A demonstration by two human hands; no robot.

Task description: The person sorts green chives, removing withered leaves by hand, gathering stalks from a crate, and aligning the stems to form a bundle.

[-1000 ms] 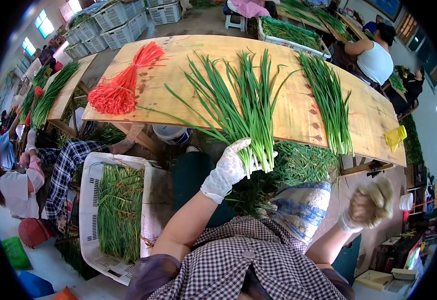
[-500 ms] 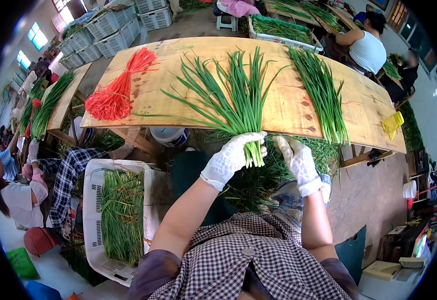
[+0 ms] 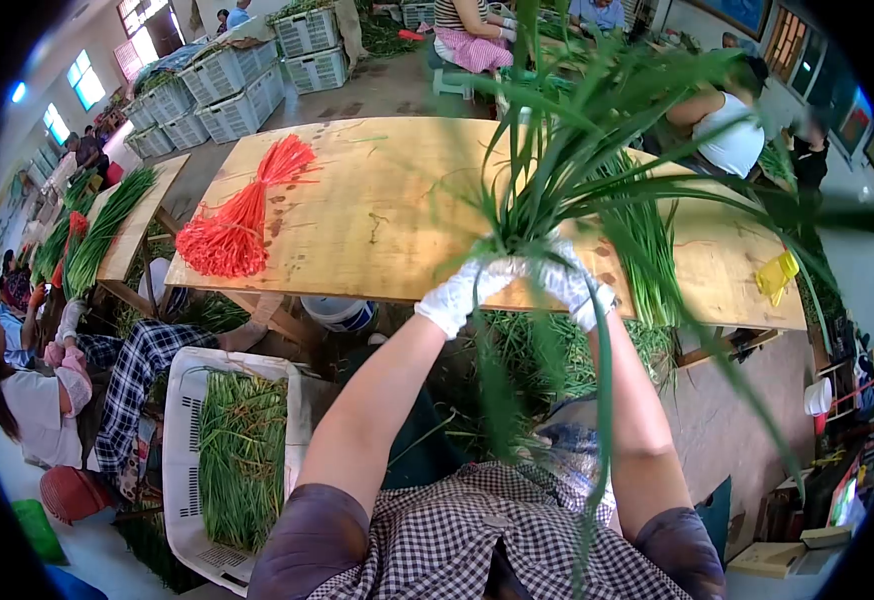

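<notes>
A bunch of green garlic chives [image 3: 537, 195] is upright over the front edge of the table, its leaves fanning out and drooping toward me, several of them blurred. My left hand [image 3: 465, 292], in a whitish glove, is closed around the lower part of the bunch. From the other side my right hand [image 3: 575, 288], gloved too, grips the same bunch; leaves partly cover its fingers. Right of my hands, a second pile of chives [image 3: 647, 262] lies on the table. A bundle of red ties [image 3: 237, 225] rests at the table's left.
The wooden table [image 3: 367, 230] spans the space before me, with a yellow item [image 3: 777, 277] at its right end. A white crate [image 3: 179, 470] of greens stands at lower left. Loose greens [image 3: 637, 345] lie beneath the table. Other people sit left and behind the table.
The bunch has been lifted from the tabletop into the air, and its leaves now spread toward me and rightward. My right hand, apart from it before, has joined the left on it.
</notes>
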